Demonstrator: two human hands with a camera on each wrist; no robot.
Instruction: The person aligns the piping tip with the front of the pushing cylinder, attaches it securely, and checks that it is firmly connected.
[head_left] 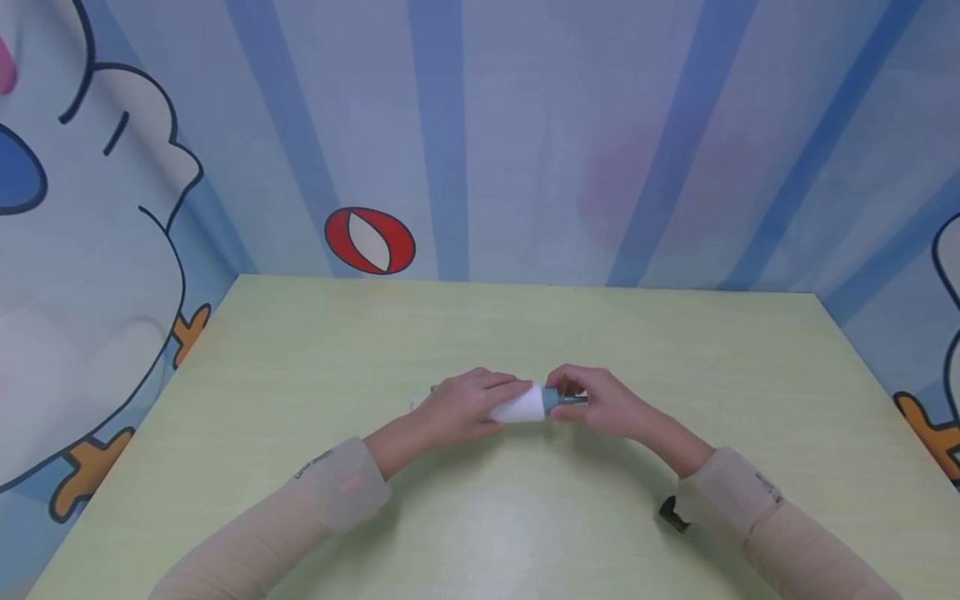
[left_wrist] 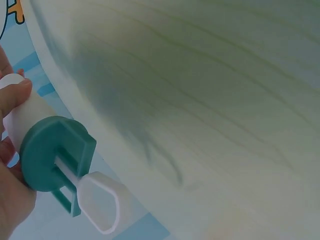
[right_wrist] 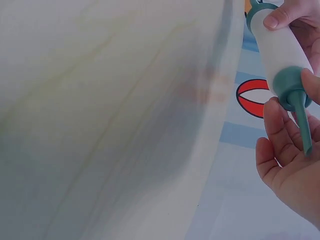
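A piping syringe with a white barrel (right_wrist: 280, 47) lies sideways between the two hands, above the middle of the table. My left hand (head_left: 467, 408) grips that barrel, its thumb pressed on the white side in the left wrist view. Past that hand show a teal end cap (left_wrist: 39, 155) and a white plunger handle (left_wrist: 118, 202) shaped like a loop. At the opposite end, my right hand (head_left: 603, 402) pinches the teal nozzle cap (right_wrist: 288, 81) between thumb and finger. Its long, thin nozzle (right_wrist: 303, 125) points over the right palm.
Both hands work over a pale green-yellow table (head_left: 525, 325). A small black object (head_left: 672, 514) sits beside the right sleeve's cuff. Behind the table stands a blue striped backdrop (head_left: 517, 125) with cartoon figures and a red oval print (head_left: 337, 233).
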